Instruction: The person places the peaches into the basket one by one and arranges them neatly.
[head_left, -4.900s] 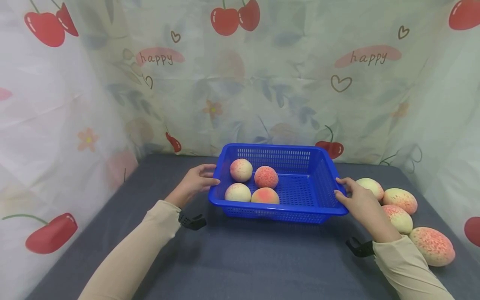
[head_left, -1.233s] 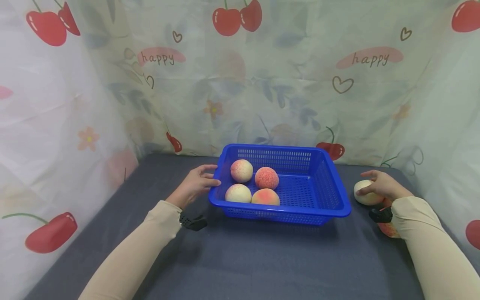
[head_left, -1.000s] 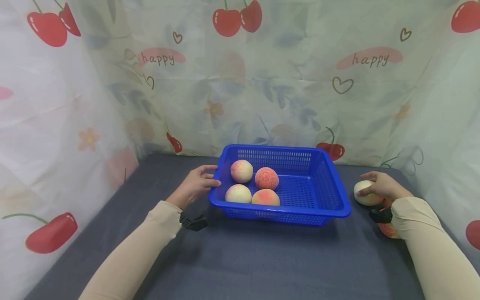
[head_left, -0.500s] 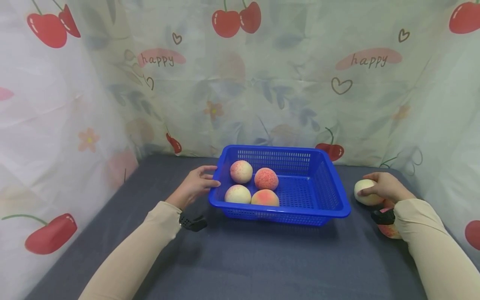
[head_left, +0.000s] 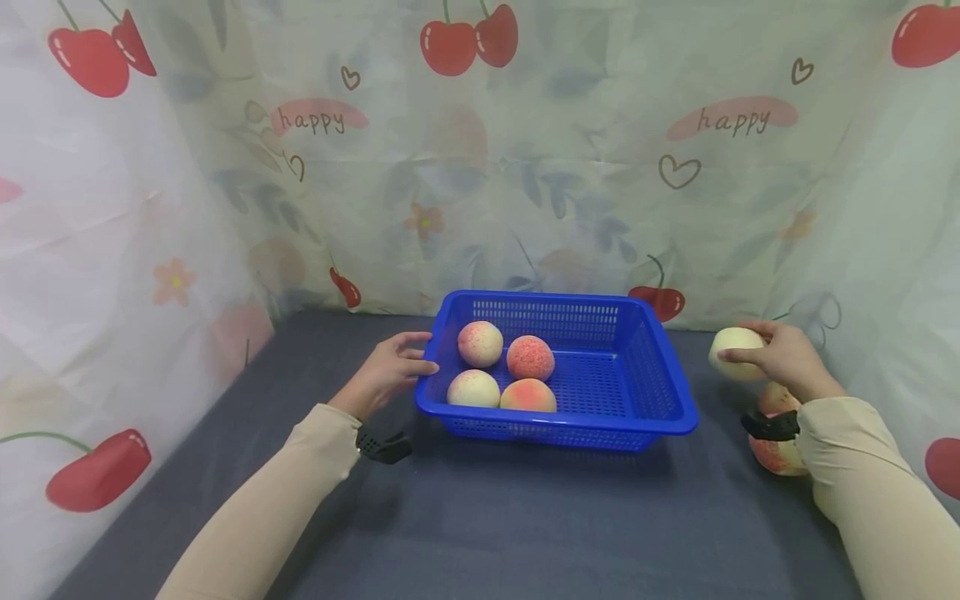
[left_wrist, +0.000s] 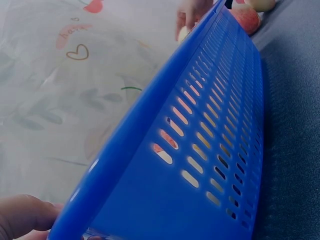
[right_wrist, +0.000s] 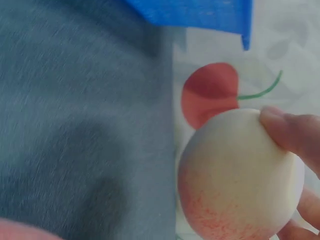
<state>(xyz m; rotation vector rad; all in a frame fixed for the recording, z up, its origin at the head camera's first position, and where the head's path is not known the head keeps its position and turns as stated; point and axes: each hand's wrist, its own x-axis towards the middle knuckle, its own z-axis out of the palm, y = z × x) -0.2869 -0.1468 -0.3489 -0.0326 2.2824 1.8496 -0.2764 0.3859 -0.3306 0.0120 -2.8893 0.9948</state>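
Observation:
My left hand [head_left: 386, 373] grips the left rim of a blue plastic basket [head_left: 630, 423]; in the left wrist view the thumb [left_wrist: 25, 215] lies at the rim. Several peaches sit in the basket's left half, among them a speckled red peach [head_left: 531, 358] and an orange-topped peach [head_left: 528, 395]. To the right of the basket, my right hand [head_left: 791, 360] holds a pale peach [head_left: 729, 352] between thumb and fingers, raised off the table. The right wrist view shows this peach [right_wrist: 240, 175] cream-coloured with a pink speckled side.
Below the right hand, more peaches [head_left: 776, 454] lie on the dark table cloth [head_left: 525, 517], partly hidden by the right wrist and sleeve. A printed curtain [head_left: 570, 200] stands behind the basket and along both sides.
The right hand has left the basket's right rim, taken hold of the pale peach and, in the last half second, lifted it from the table. The left hand and basket stay put.

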